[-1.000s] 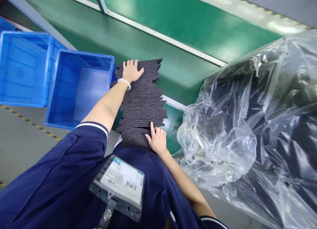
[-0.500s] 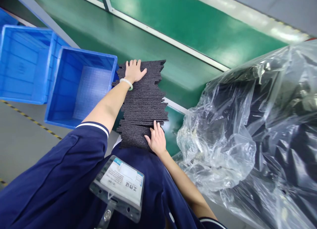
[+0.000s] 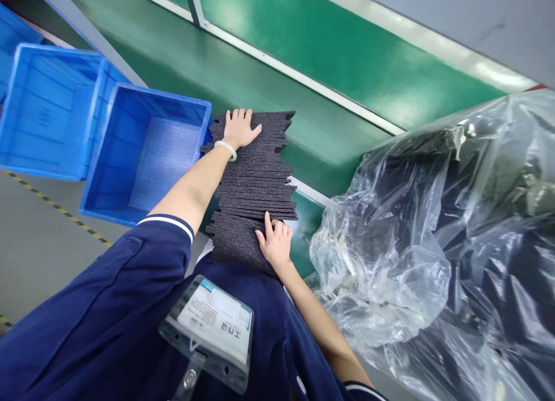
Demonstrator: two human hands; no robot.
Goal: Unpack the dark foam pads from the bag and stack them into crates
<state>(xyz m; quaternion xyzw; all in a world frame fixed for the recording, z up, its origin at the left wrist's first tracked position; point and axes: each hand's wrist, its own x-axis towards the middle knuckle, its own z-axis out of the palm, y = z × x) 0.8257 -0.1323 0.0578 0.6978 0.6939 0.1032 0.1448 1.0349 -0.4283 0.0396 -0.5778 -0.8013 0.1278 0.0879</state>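
A stack of dark grey foam strips (image 3: 255, 178) with uneven ends runs from the front of my body away toward the green floor. My left hand (image 3: 241, 129) lies flat on its far part, fingers spread, a pale bangle on the wrist. Near my body my right hand (image 3: 276, 242) rests on the right side of the strips. Its index finger points forward at a narrow gap between strips, the thumb is held apart, and the other fingers are slightly bent. What supports the stack is hidden beneath it.
Left of the strips stands a blue crate (image 3: 162, 158), with another blue crate (image 3: 47, 111) beyond it. Clear plastic sheeting (image 3: 385, 262) over dark material fills the right side. A white rail (image 3: 303, 88) crosses at the back. A badge (image 3: 214, 326) hangs at my chest.
The other fingers of my right hand have bent while its index finger stays stretched out. My left hand keeps its place on the strips. The whole view has shifted slightly.
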